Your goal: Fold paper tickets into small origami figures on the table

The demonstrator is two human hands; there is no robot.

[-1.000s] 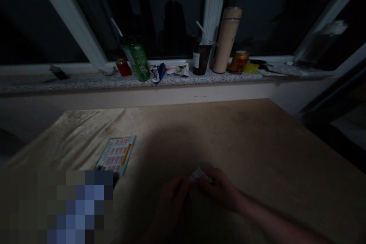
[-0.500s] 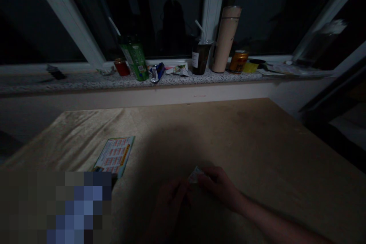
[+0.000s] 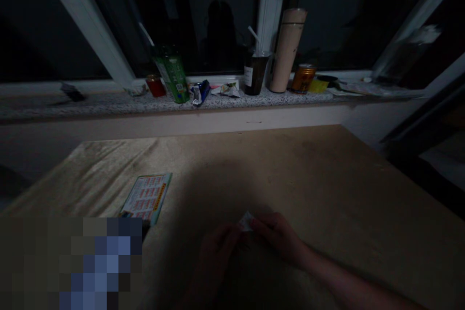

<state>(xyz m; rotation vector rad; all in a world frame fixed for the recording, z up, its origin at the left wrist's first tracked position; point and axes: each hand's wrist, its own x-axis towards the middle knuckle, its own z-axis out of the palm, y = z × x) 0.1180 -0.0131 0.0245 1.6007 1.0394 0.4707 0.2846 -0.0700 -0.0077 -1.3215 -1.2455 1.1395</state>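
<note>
Low in the picture, a small, thin pale piece (image 3: 246, 222) is held up between my two hands above the table. It could be folded paper or a wrapper; the dim light hides which. My left hand (image 3: 219, 247), deep in shadow, pinches its left edge. On the other side my right hand (image 3: 278, 235) grips the right edge between thumb and fingers. One pointed corner of the piece sticks up between the fingertips.
A printed card or booklet (image 3: 147, 198) lies left on the brown table (image 3: 308, 169). Along the windowsill (image 3: 221, 104) stand a green container (image 3: 174, 77), a dark cup with a straw (image 3: 254, 75), a tall flask (image 3: 288, 51) and an orange can (image 3: 303, 79). A blurred patch covers the lower left.
The pale piece has shifted slightly left and shows a narrower face between my fingers. My left hand has risen a little; my right hand has barely moved.
</note>
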